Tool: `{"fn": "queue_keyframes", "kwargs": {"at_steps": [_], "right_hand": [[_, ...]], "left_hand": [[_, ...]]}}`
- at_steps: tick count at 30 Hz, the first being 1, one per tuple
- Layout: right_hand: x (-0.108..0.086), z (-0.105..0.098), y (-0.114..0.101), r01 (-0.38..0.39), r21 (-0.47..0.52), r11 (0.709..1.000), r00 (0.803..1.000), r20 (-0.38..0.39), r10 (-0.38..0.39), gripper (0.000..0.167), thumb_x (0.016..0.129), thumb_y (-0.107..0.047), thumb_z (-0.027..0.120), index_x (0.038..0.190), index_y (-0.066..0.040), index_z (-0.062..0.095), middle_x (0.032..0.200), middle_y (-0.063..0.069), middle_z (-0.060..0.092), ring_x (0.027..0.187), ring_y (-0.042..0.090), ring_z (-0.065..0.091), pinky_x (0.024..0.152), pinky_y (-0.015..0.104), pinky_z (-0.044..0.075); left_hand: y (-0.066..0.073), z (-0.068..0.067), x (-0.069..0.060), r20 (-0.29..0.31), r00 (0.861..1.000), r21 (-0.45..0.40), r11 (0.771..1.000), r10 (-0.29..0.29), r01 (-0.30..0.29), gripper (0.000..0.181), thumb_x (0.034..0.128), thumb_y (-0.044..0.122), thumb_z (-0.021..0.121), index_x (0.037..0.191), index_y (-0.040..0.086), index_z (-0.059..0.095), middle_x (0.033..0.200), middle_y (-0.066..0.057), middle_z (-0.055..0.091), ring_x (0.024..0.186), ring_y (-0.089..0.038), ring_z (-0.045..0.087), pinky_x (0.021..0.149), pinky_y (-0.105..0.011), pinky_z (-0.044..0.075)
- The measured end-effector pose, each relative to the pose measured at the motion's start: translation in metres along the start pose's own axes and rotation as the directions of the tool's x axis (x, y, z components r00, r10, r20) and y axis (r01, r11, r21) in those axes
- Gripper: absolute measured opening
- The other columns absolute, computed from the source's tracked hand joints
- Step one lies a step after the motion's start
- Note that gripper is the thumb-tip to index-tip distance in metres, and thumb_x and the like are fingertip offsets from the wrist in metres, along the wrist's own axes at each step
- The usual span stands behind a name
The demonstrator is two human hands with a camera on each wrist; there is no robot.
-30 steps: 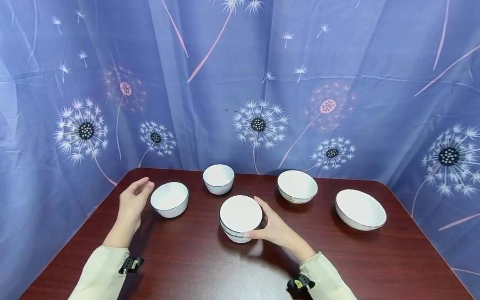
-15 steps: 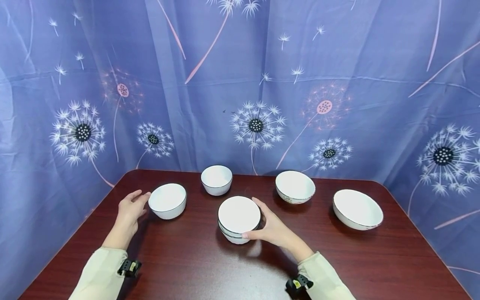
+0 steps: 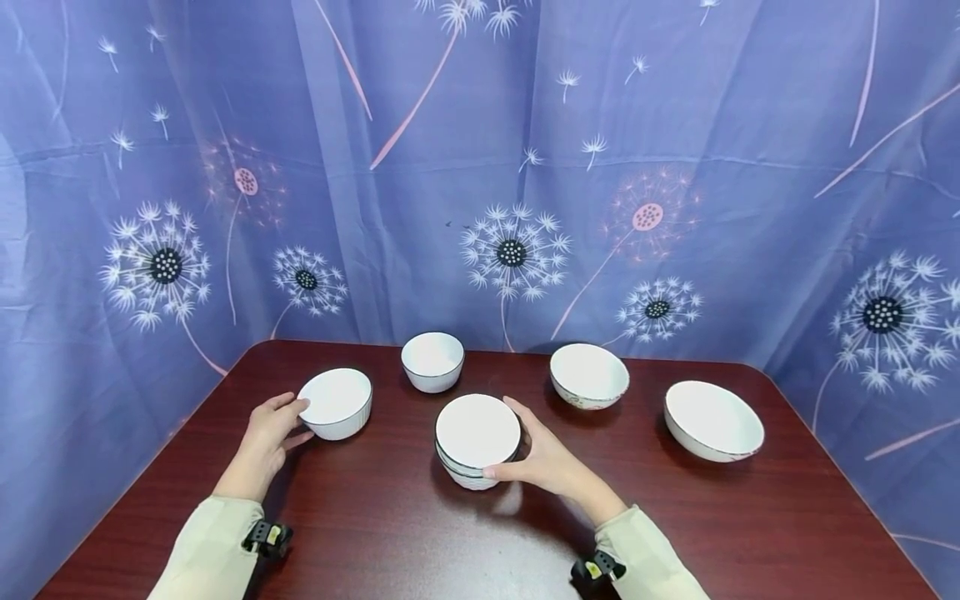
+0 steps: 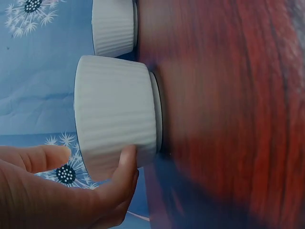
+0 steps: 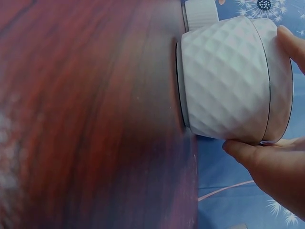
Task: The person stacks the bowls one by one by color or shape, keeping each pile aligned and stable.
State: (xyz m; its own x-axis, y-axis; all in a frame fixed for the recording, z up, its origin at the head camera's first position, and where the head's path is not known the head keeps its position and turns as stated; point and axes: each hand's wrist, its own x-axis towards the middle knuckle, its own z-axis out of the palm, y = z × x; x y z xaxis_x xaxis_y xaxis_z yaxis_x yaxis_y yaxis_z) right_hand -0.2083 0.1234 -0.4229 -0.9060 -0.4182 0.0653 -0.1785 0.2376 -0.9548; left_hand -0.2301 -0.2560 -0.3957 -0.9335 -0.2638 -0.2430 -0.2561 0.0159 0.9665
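The right hand (image 3: 553,462) grips the stack (image 3: 477,437) on the tabletop (image 3: 420,533) from its right, seemingly to steady it. Left of the stack, the left hand (image 3: 267,433), fingers spread wide, touches a ribbed bowl (image 3: 339,408). Beyond the stack stand 3 bowls (image 3: 432,364).

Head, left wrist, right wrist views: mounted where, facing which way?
Head: worn on the head, looks forward and down at table, curtain; left hand, right hand show.
Left wrist: worn there, faces the ribbed bowl; left fingers show.
Right wrist: worn there, faces the stacked bowls; right fingers show.
Shared: ribbed bowl, in head and left wrist.
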Motion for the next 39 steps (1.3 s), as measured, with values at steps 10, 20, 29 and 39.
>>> {"fn": "queue_keyframes", "kwargs": {"at_steps": [10,20,29,39], "right_hand": [[-0.001,-0.001,0.001,-0.002,0.012,1.0,1.0,0.011,0.002,0.107,0.073,-0.021,0.085,0.153,-0.008,0.016,0.152,0.016,0.03,0.138,0.028,0.032,0.11,0.047,0.034],[0.0,-0.001,0.001,0.0,0.019,1.0,1.0,0.015,0.0,0.107,0.073,-0.021,0.084,0.153,-0.008,0.015,0.152,0.016,0.029,0.139,0.028,0.031,0.111,0.048,0.033],[0.0,-0.002,0.0,-0.001,0.018,1.0,1.0,0.005,0.001,0.106,0.073,-0.02,0.085,0.153,-0.008,0.016,0.152,0.015,0.03,0.137,0.028,0.033,0.11,0.047,0.034],[0.0,-0.001,0.0,-0.003,0.01,1.0,1.0,0.013,0.003,0.106,0.073,-0.019,0.085,0.152,-0.008,0.016,0.151,0.016,0.03,0.137,0.029,0.033,0.11,0.047,0.035]], "left_hand": [[-0.005,0.002,0.001,0.012,1.0,-0.053,0.998,-0.023,0.024,0.063,0.0951,0.003,0.034,0.15,-0.009,0.006,0.145,-0.034,0.02,0.104,-0.031,0.05,0.076,-0.038,0.06],[-0.007,0.002,0.002,0.013,0.999,-0.074,0.997,-0.03,0.03,0.06,0.0952,0.001,0.034,0.149,-0.01,0.011,0.144,-0.033,0.024,0.084,-0.017,0.058,0.076,-0.039,0.06],[-0.009,0.004,0.006,0.014,1.0,-0.106,0.994,-0.012,0.013,0.061,0.0917,-0.002,0.033,0.147,-0.014,0.012,0.137,-0.033,0.03,0.074,-0.01,0.06,0.072,-0.037,0.06],[-0.013,0.004,0.006,-0.007,1.0,-0.12,0.993,0.015,-0.016,0.061,0.0889,-0.004,0.033,0.145,-0.017,0.015,0.134,-0.034,0.032,0.068,-0.009,0.062,0.068,-0.037,0.061]]}}
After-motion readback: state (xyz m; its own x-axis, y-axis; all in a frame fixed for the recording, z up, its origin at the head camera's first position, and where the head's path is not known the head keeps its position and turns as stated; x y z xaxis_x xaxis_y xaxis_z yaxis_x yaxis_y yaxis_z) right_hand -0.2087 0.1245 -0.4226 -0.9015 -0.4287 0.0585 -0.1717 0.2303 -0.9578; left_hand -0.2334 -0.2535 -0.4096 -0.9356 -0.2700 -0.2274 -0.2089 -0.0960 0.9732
